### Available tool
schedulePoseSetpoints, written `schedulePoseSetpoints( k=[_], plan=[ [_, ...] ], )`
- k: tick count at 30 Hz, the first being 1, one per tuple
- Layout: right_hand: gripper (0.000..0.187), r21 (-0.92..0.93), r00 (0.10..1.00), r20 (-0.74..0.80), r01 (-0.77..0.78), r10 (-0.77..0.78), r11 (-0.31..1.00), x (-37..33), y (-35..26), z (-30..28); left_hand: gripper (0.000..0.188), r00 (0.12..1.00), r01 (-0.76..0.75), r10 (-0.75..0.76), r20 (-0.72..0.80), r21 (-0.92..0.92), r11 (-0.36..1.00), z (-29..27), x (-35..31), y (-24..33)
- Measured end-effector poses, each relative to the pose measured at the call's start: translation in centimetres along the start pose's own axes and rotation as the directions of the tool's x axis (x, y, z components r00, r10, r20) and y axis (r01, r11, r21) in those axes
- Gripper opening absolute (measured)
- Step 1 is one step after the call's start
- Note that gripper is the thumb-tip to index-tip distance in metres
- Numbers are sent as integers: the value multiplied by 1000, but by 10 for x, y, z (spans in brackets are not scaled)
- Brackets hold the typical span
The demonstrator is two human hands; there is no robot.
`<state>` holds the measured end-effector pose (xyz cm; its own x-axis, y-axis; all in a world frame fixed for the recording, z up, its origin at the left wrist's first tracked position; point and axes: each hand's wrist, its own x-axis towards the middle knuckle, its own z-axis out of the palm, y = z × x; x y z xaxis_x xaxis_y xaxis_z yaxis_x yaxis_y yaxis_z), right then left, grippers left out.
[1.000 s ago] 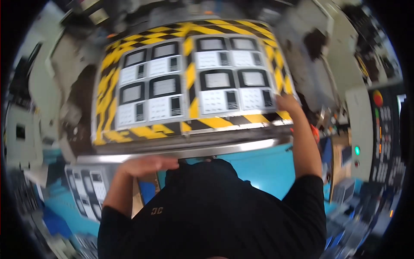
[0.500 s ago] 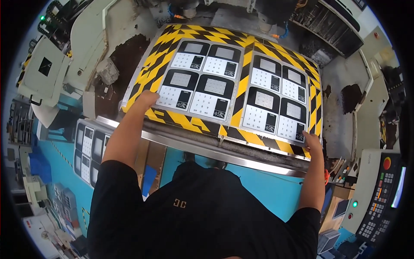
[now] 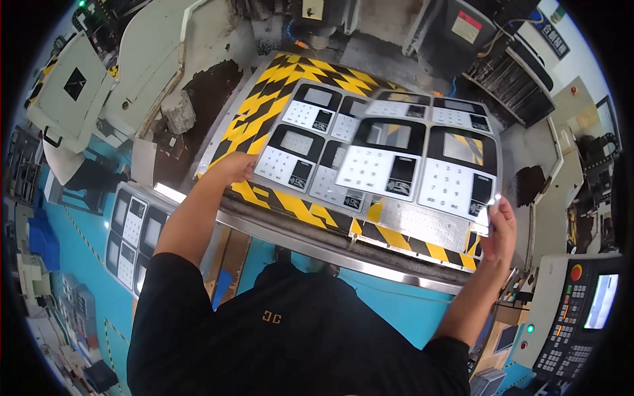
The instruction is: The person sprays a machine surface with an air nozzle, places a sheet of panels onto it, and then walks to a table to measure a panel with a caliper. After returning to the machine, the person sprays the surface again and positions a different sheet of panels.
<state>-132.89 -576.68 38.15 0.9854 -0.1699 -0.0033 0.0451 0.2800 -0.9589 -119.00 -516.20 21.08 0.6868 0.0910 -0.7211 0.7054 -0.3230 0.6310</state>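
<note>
Two clear sheets printed with black-and-white keypad panels are in front of me on a bed covered in yellow-and-black striped tape (image 3: 254, 122). My right hand (image 3: 500, 228) pinches the near right corner of the right keypad sheet (image 3: 456, 178). That sheet is raised and tilted, and its left part overlaps the other one. At the near left edge of the left keypad sheet (image 3: 284, 162), my left hand (image 3: 239, 166) has its fingers closed on the rim. The left sheet lies on the bed. Bare metal (image 3: 413, 221) shows below the raised sheet.
Machine housing surrounds the bed, with a metal rail (image 3: 323, 261) along its front. Another keypad sheet (image 3: 129, 231) stands at the left, beyond the rail. A control panel (image 3: 568, 317) with buttons and a lit screen is at the lower right.
The right sheet has come up off the bed and shifted left over the other sheet, with my right hand gripping its corner. My left hand stays at the left sheet's edge.
</note>
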Motion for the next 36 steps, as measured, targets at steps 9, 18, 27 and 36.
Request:
schedulePoseSetpoints(
  k=[9, 18, 27, 36],
  plan=[
    [14, 6, 882, -97, -462, 461, 887, 34, 219, 126, 62, 852, 134, 222, 473, -609, 782, -4, 3, -3],
    [16, -19, 829, -148, -547, 539, 837, 20, 242, 142, 32, 874, -8, 224, 432, -449, 894, -6, 10, -12],
    [47, -994, 1000, -2, 1, -29, 112, 4, 206, 127, 27, 930, -222, 316, 188, -399, 890, 14, -8, 14],
    [36, -956, 746, 283, 270, -602, -116, -92, 63, -59, 42, 664, -743, 600, -446, -303, 597, -51, -258, -36]
  ],
)
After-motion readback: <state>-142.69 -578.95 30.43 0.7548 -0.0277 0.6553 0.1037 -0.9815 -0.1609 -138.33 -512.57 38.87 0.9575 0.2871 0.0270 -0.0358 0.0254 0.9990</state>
